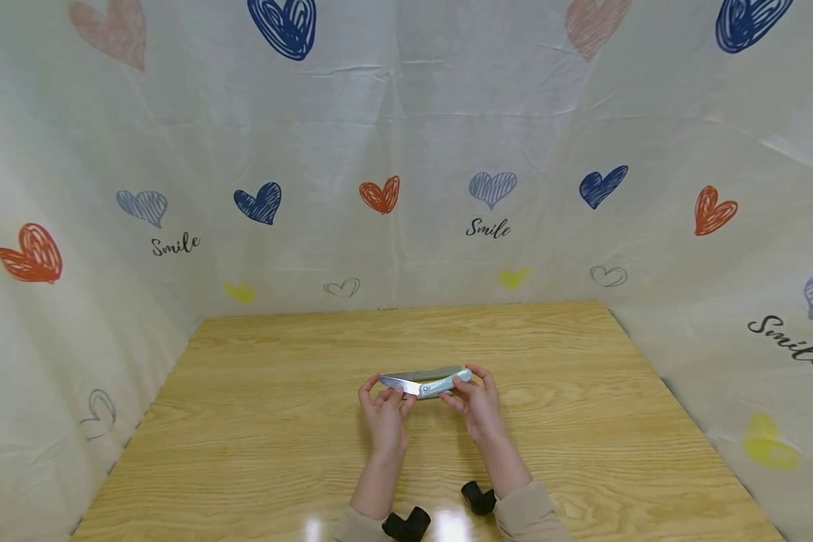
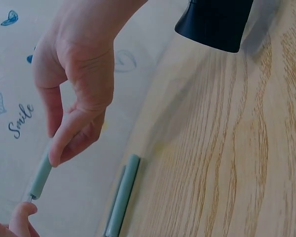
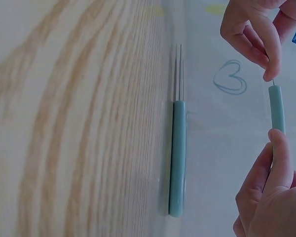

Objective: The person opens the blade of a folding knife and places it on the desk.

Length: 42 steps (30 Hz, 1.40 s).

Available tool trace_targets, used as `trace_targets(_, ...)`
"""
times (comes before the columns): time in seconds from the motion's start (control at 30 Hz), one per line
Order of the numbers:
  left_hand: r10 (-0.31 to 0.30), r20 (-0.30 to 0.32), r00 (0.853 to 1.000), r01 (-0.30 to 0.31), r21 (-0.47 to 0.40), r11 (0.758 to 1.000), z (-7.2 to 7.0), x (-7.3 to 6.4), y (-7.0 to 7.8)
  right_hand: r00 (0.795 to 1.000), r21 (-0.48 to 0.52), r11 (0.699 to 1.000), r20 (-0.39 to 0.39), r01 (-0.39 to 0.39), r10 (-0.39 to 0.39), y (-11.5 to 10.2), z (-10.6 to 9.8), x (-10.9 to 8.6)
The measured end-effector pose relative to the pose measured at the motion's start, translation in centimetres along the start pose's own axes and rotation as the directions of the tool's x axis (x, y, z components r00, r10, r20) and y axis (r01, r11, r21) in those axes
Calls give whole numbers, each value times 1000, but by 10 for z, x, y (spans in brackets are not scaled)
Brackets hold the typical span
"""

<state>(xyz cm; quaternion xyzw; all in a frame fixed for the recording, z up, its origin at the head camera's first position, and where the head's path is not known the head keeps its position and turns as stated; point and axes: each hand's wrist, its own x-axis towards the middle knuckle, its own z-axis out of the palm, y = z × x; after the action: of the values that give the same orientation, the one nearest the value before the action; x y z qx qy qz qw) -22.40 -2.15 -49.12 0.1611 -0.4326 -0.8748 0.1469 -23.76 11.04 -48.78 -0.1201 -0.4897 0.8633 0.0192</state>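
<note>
A knife (image 1: 440, 385) with a pale blue-green handle and a pointed silver blade spans both hands, blade towards the left. My left hand (image 1: 386, 421) pinches the blade side with thumb and fingers. On the other side my right hand (image 1: 477, 403) holds the handle (image 3: 277, 106) between thumb and fingers. Just behind it in the head view is a second knife-like piece (image 3: 178, 158) with a matching handle and thin metal parts, also pointing left. Its handle (image 2: 123, 197) shows in the left wrist view, where its metal end is cut off.
The wooden table (image 1: 278, 421) spreads around the hands. Beyond it hangs a pale curtain (image 1: 433, 143) printed with hearts and "Smile". Black wrist-worn devices (image 1: 406, 524) sit by both sleeves; one device (image 2: 214, 24) also appears in the left wrist view.
</note>
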Motion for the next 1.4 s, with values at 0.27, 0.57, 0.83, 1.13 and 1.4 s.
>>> trace_targets(0.27, 20, -36, 999, -21, -23, 1000, 1, -1, -3, 1000, 45, 999, -21, 5, -5, 4, 1, 1)
trace_targets(0.57, 3, -57, 998, -6, -43, 999, 3, -3, -5, 999, 104, 995, -45, -5, 10, 6, 2, 1)
trace_targets(0.83, 17, -58, 998, -21, -69, 997, 4, -5, -8, 997, 142, 990, -73, 15, -5, 9, 4, -2)
trace_targets(1.13, 9, -75, 997, -17, -104, 994, 5, -6, -10, 996, 166, 986, -85, 23, -9, 12, 5, -4)
trace_targets(1.4, 15, -63, 998, -22, -121, 992, 3, -6, -13, 997, 171, 985, -69, -6, 18, 13, 3, -3)
